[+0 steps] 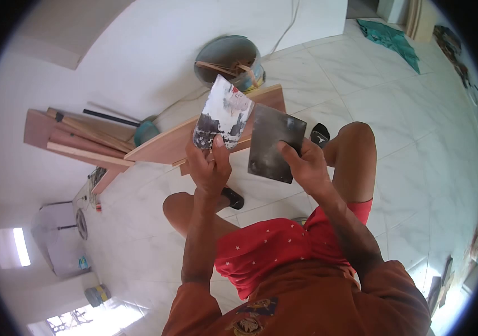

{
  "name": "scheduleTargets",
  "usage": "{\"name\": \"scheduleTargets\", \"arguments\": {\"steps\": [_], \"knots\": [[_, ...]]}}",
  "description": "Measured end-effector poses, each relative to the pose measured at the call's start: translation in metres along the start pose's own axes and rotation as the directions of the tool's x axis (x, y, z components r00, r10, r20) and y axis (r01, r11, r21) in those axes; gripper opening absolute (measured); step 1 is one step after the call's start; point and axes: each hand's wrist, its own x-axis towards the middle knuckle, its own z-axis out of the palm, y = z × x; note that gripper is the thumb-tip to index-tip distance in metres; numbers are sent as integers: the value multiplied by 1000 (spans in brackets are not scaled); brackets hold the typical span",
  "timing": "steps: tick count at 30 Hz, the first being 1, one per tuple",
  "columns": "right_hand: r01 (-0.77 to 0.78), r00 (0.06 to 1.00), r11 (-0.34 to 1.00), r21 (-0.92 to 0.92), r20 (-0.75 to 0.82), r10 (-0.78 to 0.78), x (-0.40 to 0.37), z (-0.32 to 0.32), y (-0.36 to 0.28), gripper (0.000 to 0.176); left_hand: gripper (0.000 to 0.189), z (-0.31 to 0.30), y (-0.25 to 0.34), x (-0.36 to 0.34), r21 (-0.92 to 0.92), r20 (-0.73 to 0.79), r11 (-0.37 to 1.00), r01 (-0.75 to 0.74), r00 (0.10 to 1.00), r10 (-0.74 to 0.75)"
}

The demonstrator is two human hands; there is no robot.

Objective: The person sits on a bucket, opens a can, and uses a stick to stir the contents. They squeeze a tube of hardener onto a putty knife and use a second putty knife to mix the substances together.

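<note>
Both forearms rise from the bottom centre of the frame, elbows bent, hands lifted side by side just above the knees. The left hand sits a little left of centre, fingers closed round the lower edge of a white-smeared flat blade, thumb pressed up against its face; the blade stands nearly upright, tilted slightly right. The right hand, just right of centre, pinches the lower right side of a dark flat blade, thumb on the front and fingers curled behind. The two blades meet edge to edge at centre frame. Behind them wooden boards lie on the white tiled floor, with a round basin at upper centre.
</note>
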Motion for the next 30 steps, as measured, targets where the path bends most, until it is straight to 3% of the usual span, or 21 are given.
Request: {"name": "scheduleTargets", "arguments": {"steps": [3,4,7,10,12,16,19,30], "knots": [[61,990,991,-117,-118,-75,10,10,-1,25,33,15,-18,-1,6,-10,1000,-19,1000,19],[55,991,996,-75,-118,-63,12,11,-2,25,34,18,-22,-2,13,-30,1000,-15,999,16],[111,974,991,-79,-189,-124,19,18,8,24,36,20,-27,-11,-53,21,985,165,986,-165],[4,986,998,-56,-165,-14,21,19,9,23,37,14,-29,-8,-35,110,994,105,989,-100],[0,984,994,-111,-177,-19,24,21,12,24,41,20,-31,-14,-75,41,993,93,995,-90],[-13,980,985,-174,-196,-22,25,23,6,28,49,16,-29,-22,-85,126,959,270,958,-258],[-1,975,977,-215,-219,-48,24,25,8,29,52,12,-36,-23,149,224,986,-67,974,33],[12,964,975,-222,-257,-70,20,31,10,29,52,14,-27,-32,148,244,987,-69,969,31]]}}
